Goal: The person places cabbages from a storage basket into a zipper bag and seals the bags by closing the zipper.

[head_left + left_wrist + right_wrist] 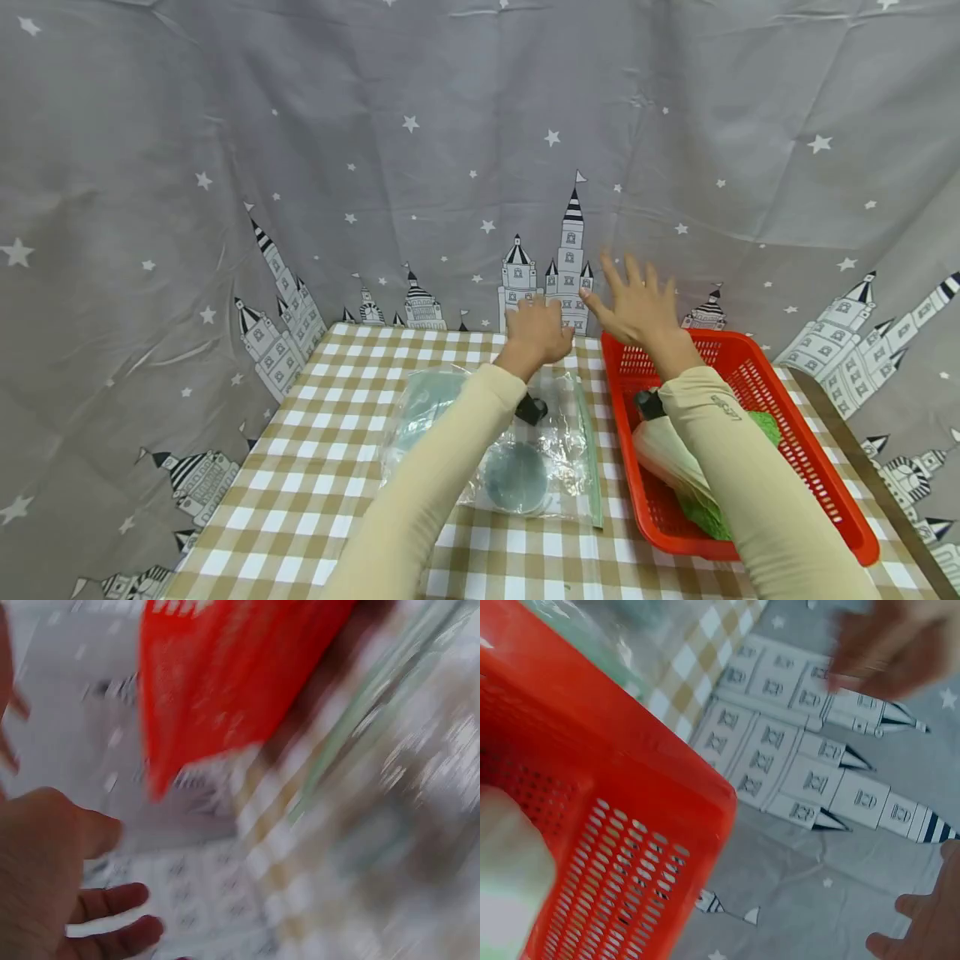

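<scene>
My right hand (637, 312) is raised with its fingers spread, above the far left side of a red plastic basket (626, 467). In the basket lies a napa cabbage (667, 454), pale stalk and green leaves partly hidden by my right forearm. My left hand (534, 333) hovers beyond a clear zip bag (517, 479), its fingers loosely bent around nothing. The bag lies flat on the table, with a green zip strip along its right edge. Blurred in the left wrist view, the thumb and fingers of the left hand (52, 877) grasp nothing.
A brown-and-white checked cloth (300, 467) covers the table. Behind and beside it hangs a grey curtain (450, 167) printed with castles and stars. The basket's perforated wall (622, 877) stands near the table's right edge.
</scene>
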`<action>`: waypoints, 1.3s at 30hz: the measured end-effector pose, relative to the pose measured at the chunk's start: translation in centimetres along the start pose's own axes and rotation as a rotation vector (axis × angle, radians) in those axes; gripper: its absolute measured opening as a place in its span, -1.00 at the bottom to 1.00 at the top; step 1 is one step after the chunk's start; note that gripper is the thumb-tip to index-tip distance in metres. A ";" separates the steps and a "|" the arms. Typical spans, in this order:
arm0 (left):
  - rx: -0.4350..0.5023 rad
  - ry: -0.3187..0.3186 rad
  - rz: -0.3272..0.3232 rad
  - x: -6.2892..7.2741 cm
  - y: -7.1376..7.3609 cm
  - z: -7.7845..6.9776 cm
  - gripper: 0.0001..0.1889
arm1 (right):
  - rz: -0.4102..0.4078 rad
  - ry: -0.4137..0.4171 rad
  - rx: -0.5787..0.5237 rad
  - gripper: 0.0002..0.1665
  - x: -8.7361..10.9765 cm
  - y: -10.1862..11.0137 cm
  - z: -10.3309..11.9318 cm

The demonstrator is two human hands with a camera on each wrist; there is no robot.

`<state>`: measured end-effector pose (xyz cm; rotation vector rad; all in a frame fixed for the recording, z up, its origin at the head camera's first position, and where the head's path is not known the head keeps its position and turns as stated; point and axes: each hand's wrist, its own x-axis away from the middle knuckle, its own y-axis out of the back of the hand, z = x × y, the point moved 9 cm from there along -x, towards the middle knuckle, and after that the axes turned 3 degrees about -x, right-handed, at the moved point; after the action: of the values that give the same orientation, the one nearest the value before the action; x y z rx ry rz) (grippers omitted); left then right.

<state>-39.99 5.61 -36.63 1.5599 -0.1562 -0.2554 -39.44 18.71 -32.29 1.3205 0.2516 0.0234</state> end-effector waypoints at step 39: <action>0.581 -0.044 0.074 11.6 -9.2 0.6 -0.63 | 0.131 0.236 -0.119 -0.29 14.0 -7.6 7.1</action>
<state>-29.51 2.14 -46.54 2.1194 -0.3441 -0.1945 -25.41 12.30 -40.33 1.2138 0.3584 0.3019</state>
